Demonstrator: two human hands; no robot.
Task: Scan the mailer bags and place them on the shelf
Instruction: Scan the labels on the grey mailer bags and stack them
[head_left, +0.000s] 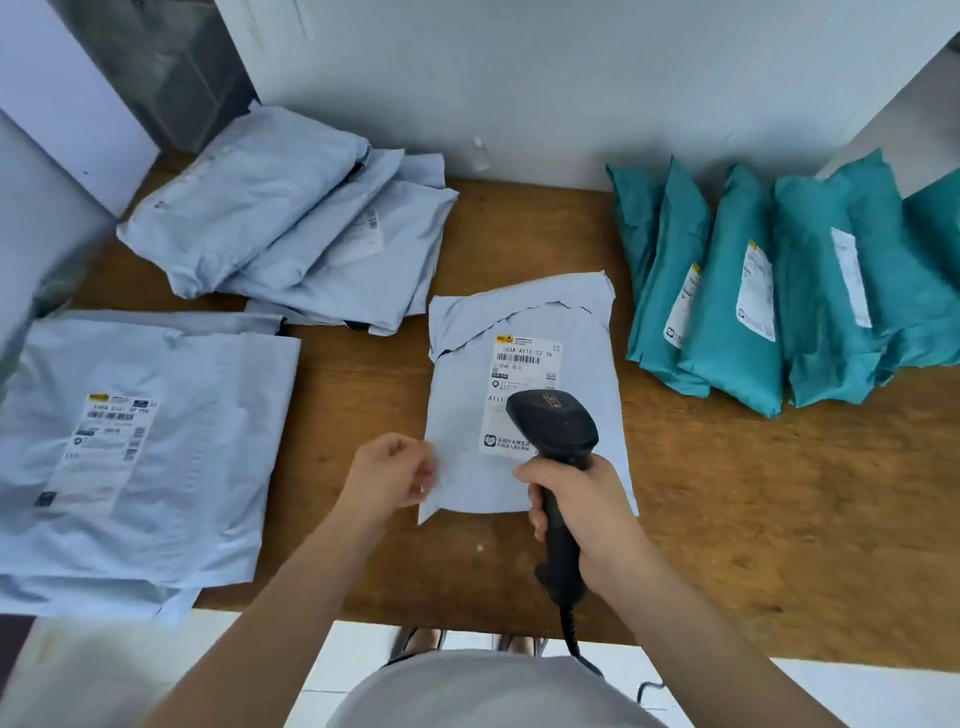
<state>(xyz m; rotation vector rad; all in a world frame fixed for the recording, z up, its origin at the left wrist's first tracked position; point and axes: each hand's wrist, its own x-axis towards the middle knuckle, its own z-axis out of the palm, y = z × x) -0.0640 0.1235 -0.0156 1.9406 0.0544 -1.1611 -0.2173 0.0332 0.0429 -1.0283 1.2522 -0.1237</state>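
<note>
A pale grey mailer bag (524, 410) lies flat on the wooden table (779, 493), in the centre of the frame, with its shipping label (524, 374) facing up. The left hand (389, 475) pinches the bag's lower left edge between thumb and fingers. The right hand (576, 512) has its fingers closed around the handle of a black barcode scanner (558, 447), and the scanner head hangs over the lower part of the label. In the lower left of the frame lies a stack of larger grey mailer bags (145, 441), also with a label on top. A loose pile of grey mailer bags (291, 218) lies in the upper left. At the right, teal mailer bags (769, 280) stand in a row and lean on each other near the white wall (519, 78).
</note>
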